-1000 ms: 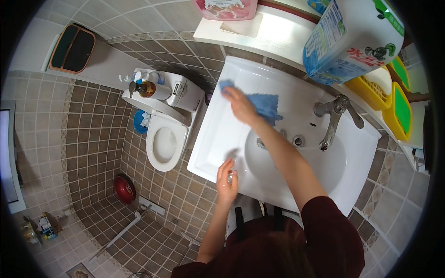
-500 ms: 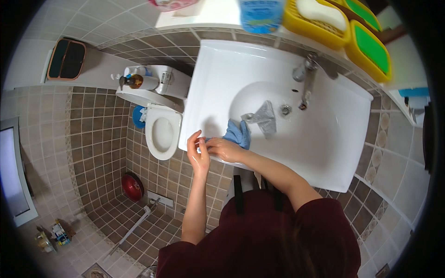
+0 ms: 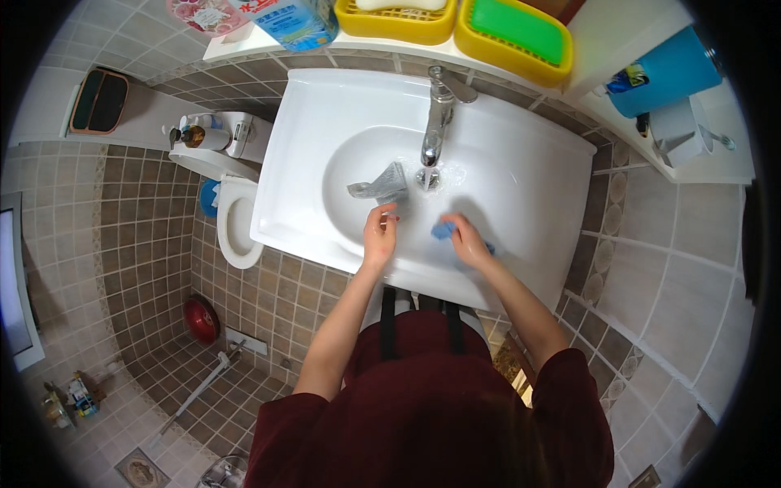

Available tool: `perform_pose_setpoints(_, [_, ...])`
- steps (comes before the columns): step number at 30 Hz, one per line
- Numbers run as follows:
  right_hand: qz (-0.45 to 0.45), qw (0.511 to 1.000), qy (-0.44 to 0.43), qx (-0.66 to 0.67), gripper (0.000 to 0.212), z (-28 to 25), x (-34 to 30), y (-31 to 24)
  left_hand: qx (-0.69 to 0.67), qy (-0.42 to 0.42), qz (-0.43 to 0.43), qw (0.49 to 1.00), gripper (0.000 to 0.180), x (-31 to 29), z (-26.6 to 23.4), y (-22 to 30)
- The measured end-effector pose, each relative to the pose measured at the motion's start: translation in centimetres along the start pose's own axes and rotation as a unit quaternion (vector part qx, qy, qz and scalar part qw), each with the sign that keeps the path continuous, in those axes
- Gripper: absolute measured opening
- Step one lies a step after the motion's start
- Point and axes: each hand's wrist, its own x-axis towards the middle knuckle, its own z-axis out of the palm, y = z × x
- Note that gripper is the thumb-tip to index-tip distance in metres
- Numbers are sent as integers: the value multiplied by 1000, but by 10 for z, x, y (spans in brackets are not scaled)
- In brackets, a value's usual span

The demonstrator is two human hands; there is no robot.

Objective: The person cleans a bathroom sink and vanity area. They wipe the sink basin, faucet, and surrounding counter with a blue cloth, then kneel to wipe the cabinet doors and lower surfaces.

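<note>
In the white sink (image 3: 537, 154), my right hand (image 3: 469, 241) grips a blue cloth (image 3: 443, 230), which shows past the fingertips and beneath the palm. To its left, my left hand (image 3: 379, 237) hangs over the near side of the basin, holding nothing, its fingers loosely bent and apart. Just beyond those fingers lies a crumpled grey cloth (image 3: 386, 184), perhaps a sock, on the basin floor. The chrome faucet (image 3: 437, 114) stands at the back with water running from its spout onto the drain (image 3: 427, 178).
A shelf above the sink holds a blue bottle (image 3: 294, 24), a pink package (image 3: 207, 15) and yellow soap dishes (image 3: 521, 61). At right, a blue container (image 3: 667, 73) and a white cup (image 3: 683, 130) occupy another shelf. The toilet (image 3: 238, 224) stands to the left.
My right hand has moved right with the blue cloth, from the sink's left front edge into the basin. My left hand has moved right, beside the grey cloth. Water now runs.
</note>
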Motion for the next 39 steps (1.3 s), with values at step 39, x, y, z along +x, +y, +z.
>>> perform_pose_setpoints(39, [121,825,-112,-541,12,-38,6,56,-89,-176,-213,957,20,64,-7,-52])
